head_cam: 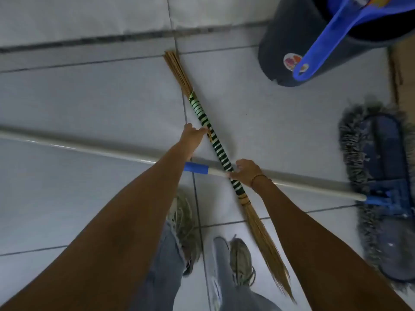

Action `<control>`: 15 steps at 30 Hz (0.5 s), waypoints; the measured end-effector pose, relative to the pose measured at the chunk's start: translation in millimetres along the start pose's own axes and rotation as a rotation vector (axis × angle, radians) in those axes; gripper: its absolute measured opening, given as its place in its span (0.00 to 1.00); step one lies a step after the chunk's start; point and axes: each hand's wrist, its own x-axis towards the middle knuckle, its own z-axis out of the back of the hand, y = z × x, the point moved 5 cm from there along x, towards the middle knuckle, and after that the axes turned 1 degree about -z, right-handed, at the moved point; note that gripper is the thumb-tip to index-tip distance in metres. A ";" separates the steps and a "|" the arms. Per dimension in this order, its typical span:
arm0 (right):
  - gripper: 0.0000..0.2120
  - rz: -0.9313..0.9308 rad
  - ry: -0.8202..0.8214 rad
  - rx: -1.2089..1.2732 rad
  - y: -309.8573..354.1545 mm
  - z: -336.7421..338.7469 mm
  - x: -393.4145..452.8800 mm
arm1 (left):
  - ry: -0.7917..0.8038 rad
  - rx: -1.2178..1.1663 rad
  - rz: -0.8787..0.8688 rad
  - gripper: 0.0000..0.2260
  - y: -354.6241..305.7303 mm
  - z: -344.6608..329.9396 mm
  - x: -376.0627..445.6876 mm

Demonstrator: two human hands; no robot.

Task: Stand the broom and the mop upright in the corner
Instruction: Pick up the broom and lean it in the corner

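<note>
Down on the pale tiled floor (89, 104), both tools lie flat and crossed, nothing upright yet. Biggest first: the long white-poled mop with its blue sleeve and shaggy grey flat head (379, 167) runs across the floor from the left edge to the right, head beside the dark round bucket holding a blue plastic scoop (287, 48) near the far right corner. That pole looks stiff, smooth and likely slippery; the head end should be the heavy one, so a hold near the blue sleeve, then higher up, would balance it as it tips up.

Over it lies the straw stick broom with the green-and-white banded handle wrap (215, 142), running from the far wall line back towards the person's shoes. It looks light, with springy, brittle-looking ends; the wrapped middle is the place to take it.

Now the grips. The left hand (193, 135) reaches in part-open, fingers spread and touching the wrap, not closed round it. The right hand (246, 172) sits at the crossing, fingers curled down over broom and pole; whether it has truly clamped either, I cannot tell.
</note>
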 end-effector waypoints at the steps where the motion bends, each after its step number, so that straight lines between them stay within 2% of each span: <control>1: 0.20 0.008 0.032 -0.016 -1.2 -7.7 11.8 | -0.002 -0.054 -0.007 0.32 0.8 -6.8 12.0; 3: 0.18 0.019 0.035 0.049 -6.3 -13.7 26.5 | 0.009 -0.154 -0.003 0.29 -2.8 -15.9 30.0; 5: 0.18 0.002 0.044 0.158 -9.7 -17.7 35.9 | 0.027 -0.274 -0.040 0.18 -8.1 -22.3 43.8; 8: 0.19 0.031 -0.008 0.181 1.7 -9.4 23.8 | 0.008 -0.325 -0.120 0.05 -27.0 -18.1 26.9; 12: 0.20 0.098 -0.135 0.189 30.1 13.6 -39.5 | -0.065 -0.295 -0.279 0.07 -59.2 5.7 -56.2; 15: 0.18 0.166 -0.161 0.203 54.3 31.1 -96.7 | -0.083 -0.318 -0.376 0.03 -81.0 24.9 -127.3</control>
